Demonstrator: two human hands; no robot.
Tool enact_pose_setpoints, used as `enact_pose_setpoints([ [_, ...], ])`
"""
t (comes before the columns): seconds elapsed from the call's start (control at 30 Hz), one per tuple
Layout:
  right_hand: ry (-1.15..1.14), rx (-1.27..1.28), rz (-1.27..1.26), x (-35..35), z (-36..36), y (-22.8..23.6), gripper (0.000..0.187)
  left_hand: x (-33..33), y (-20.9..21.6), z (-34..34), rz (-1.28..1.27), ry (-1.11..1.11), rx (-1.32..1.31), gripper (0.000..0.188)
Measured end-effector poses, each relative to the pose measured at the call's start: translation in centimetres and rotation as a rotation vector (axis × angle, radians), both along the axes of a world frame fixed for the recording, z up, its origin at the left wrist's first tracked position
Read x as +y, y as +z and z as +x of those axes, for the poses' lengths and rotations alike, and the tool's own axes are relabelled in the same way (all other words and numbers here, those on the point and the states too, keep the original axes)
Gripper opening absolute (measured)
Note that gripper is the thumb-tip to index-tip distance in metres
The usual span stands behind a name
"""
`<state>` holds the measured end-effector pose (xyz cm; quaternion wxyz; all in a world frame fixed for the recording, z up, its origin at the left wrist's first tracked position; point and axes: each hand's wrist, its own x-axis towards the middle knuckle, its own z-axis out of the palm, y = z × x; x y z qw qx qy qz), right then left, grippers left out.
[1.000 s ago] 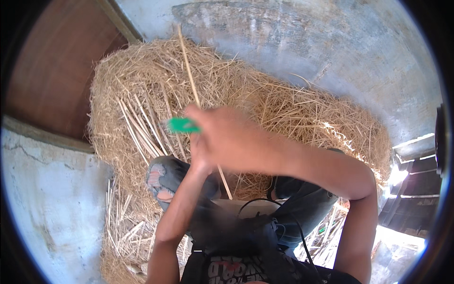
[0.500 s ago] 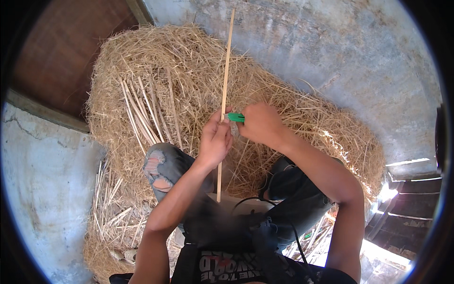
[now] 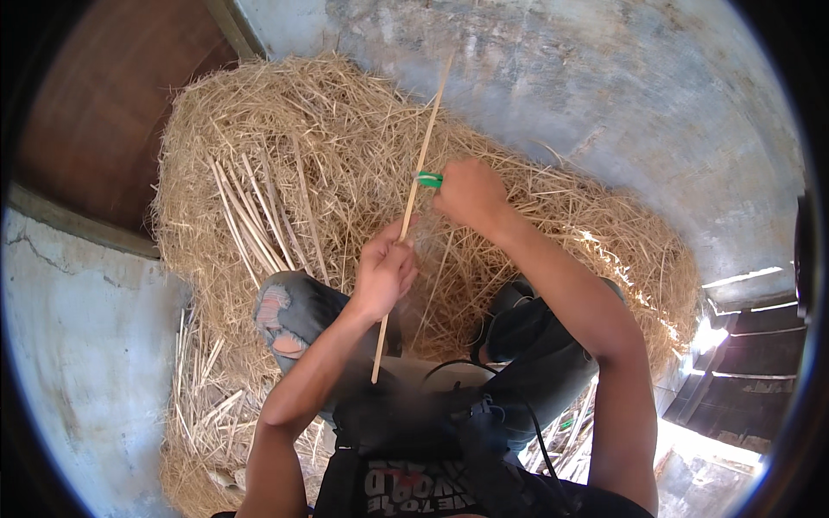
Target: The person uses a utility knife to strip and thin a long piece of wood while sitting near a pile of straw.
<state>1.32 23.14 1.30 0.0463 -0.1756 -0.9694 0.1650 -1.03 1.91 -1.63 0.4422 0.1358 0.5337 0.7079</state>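
the left hand (image 3: 384, 274) is curled closed round a thin stick (image 3: 411, 203), which runs well above and below that grip. the right hand (image 3: 472, 192), a closed fist higher and to the right, has hold of a green cutter (image 3: 429, 180) whose tip sits at the stick; whether it bites, i cannot tell. the step looks like paring the stick; another stroke would call for a firm left grip and a shallow cutter angle. left of both hands, loose sticks (image 3: 259, 237) lie on straw (image 3: 337, 155)
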Motion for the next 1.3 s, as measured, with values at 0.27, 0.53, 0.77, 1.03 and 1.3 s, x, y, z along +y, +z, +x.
enact_pose_setpoints([
  [0.27,-0.402,0.139,-0.076,11.7,0.7,0.5,0.027,-2.5,1.2,0.8,0.061,-0.237,0.059,0.051],
  [0.53,-0.907,0.199,0.066,24.3,8.8,1.7,0.029,-3.5,1.3,1.0,0.069,-0.528,-0.003,0.051],
  [0.77,-0.613,0.180,-0.051,17.5,8.3,4.9,0.032,-2.5,1.3,0.2,0.183,-0.240,-0.156,0.053],
  [1.03,0.106,0.006,-0.095,-0.6,4.8,2.5,0.019,0.0,2.8,0.8,0.140,-0.129,-0.166,0.048],
  [1.3,0.215,-0.051,-0.125,-3.2,3.6,0.8,0.019,-0.6,1.7,0.0,0.127,-0.050,-0.230,0.043],
])
